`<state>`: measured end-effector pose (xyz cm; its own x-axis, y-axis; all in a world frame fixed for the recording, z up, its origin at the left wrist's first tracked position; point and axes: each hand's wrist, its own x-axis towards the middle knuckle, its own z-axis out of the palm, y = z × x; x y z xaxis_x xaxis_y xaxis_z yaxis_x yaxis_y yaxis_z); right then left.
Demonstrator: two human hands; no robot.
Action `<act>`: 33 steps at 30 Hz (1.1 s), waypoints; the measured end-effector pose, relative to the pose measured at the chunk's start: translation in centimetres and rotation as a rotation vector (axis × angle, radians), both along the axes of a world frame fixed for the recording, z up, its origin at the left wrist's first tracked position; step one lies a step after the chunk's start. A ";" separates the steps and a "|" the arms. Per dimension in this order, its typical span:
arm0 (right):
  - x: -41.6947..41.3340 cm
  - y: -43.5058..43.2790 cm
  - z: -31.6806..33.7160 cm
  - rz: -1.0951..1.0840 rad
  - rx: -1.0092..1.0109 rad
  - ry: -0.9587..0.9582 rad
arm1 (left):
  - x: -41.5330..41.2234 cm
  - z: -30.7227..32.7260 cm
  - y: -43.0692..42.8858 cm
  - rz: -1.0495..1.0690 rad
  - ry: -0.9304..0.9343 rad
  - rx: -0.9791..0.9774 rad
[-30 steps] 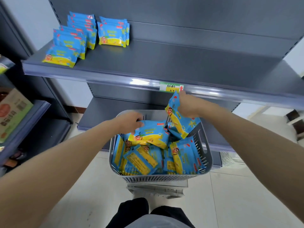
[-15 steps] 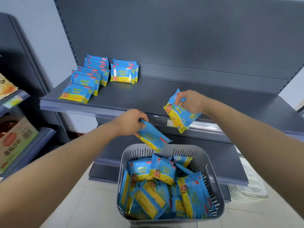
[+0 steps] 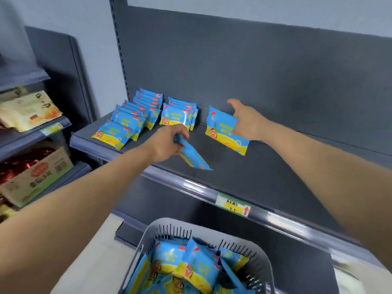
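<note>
Curled fingers and thumb of the left hand (image 3: 167,143) pinch the top end of a blue-and-yellow packet (image 3: 194,157), which hangs slanted with its lower end down to the right, above the front part of the grey shelf (image 3: 265,166). Well to its right, the right hand (image 3: 248,122) lies against the upper right edge of a second packet (image 3: 222,132). Its forefinger points up and away, blurred, while the other fingers sit curled at the wrapper's edge (whether they pinch it or merely touch it I cannot tell). That second packet stands tilted on the shelf, face forward, near the dark back panel (image 3: 275,81). Left of both hands, at the shelf's left end, a long row of packets (image 3: 131,122) overlaps like tiles from back to front, and just beside it a shorter row (image 3: 180,115) stands against the back. On the shelf's front rail sits a green-and-yellow price tag (image 3: 232,205) with a red arrow. Below it, close to the person, a grey slotted basket (image 3: 148,240) holds a loose heap of packets (image 3: 191,266). At far left, a neighbouring rack carries cream bags (image 3: 27,111) and a printed carton (image 3: 36,172).
</note>
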<state>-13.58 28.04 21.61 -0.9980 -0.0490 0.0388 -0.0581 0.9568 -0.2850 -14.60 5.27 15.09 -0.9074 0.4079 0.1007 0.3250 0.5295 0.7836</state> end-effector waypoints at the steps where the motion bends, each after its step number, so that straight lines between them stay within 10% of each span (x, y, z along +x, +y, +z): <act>1: -1.1 0.2 -0.1 0.006 0.004 0.023 | -0.4 -0.2 0.2 0.040 0.012 -0.024; 13: -12.1 -4.8 -5.0 0.065 -0.005 0.028 | -7.9 -3.1 -3.4 0.221 -0.144 0.118; 33: -22.7 -9.8 -9.1 -0.066 -0.011 0.005 | -21.7 -5.2 -5.8 -0.014 0.481 -0.628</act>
<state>-36.29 18.29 12.49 -0.9989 0.0172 0.0438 0.0035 0.9553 -0.2956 -36.34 -0.56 9.93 -0.8171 0.5295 0.2280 0.5621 0.8195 0.1114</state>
